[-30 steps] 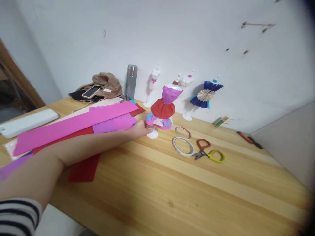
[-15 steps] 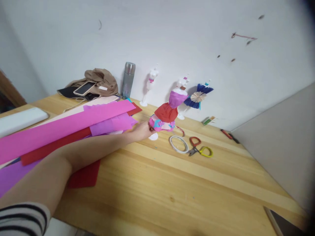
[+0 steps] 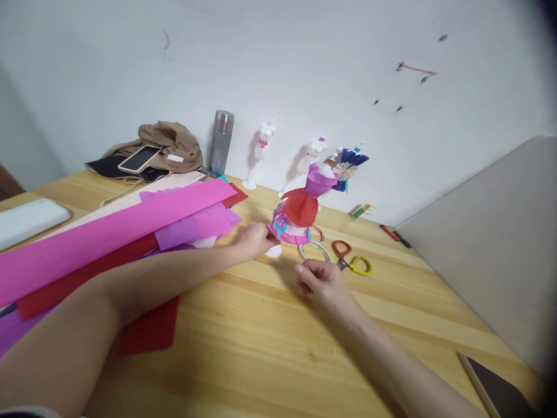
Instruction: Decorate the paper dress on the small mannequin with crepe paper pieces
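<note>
A miniature dress form (image 3: 319, 180) wears a purple top, a red skirt and a pink and blue ruffled hem. It leans to the right. At the lower left of the skirt, my left hand (image 3: 256, 239) is closed on the form near its white base; the ruffles hide the fingertips. My right hand (image 3: 319, 277) is curled shut over the table, just in front of a white roll of tape (image 3: 314, 251). Whatever its fingers hold, if anything, is hidden. To its right lie scissors (image 3: 348, 261) with one red and one yellow handle.
Crepe paper strips (image 3: 117, 223) cover the left of the wooden table. Behind stand a flask (image 3: 221, 145), more dress forms (image 3: 263, 142) and a blue-dressed one (image 3: 350, 165). A phone (image 3: 139, 158) rests by brown cloth (image 3: 169, 142). A dark tablet-like object (image 3: 496, 383) lies lower right.
My right hand has come into view from the lower right, beside the tape. The dress form in my left hand has turned slightly and come a little nearer. The view has shifted slightly.
</note>
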`<state>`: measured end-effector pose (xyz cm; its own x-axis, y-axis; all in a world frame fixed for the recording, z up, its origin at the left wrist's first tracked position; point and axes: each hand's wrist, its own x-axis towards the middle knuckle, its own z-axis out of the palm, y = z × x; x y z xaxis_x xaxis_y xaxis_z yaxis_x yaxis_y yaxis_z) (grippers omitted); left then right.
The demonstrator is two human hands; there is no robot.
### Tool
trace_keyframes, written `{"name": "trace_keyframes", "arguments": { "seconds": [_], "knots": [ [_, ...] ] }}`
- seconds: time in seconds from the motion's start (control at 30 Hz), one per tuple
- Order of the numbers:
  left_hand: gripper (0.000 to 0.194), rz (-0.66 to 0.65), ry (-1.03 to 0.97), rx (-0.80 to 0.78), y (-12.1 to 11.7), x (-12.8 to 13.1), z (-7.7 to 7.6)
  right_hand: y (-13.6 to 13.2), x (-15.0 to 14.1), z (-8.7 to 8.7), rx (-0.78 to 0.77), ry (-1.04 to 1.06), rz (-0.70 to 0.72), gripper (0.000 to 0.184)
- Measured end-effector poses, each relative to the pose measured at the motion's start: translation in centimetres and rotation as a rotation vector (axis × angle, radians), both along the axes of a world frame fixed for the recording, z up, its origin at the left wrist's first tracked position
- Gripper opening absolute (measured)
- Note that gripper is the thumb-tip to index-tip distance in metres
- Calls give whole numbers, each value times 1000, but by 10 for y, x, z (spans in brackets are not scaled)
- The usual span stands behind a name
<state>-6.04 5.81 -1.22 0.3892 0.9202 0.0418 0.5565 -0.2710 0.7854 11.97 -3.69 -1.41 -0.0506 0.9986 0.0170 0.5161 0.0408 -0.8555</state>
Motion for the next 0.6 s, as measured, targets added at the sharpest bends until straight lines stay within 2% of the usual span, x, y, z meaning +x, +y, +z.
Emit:
{"name": "trace_keyframes", "arguments": {
  "seconds": [0.2,0.37,0.6],
  "knots": [
    [23,1,84,51,0,1,1,10,-1,-22,14,170,-88,57],
    [20,-20,87,82,2,3,-2,9,1,-24,18,295,-103,56],
    [18,-67,101,111,4,3,-5,7,0,-25,34,245,-63,55]
  ]
}}
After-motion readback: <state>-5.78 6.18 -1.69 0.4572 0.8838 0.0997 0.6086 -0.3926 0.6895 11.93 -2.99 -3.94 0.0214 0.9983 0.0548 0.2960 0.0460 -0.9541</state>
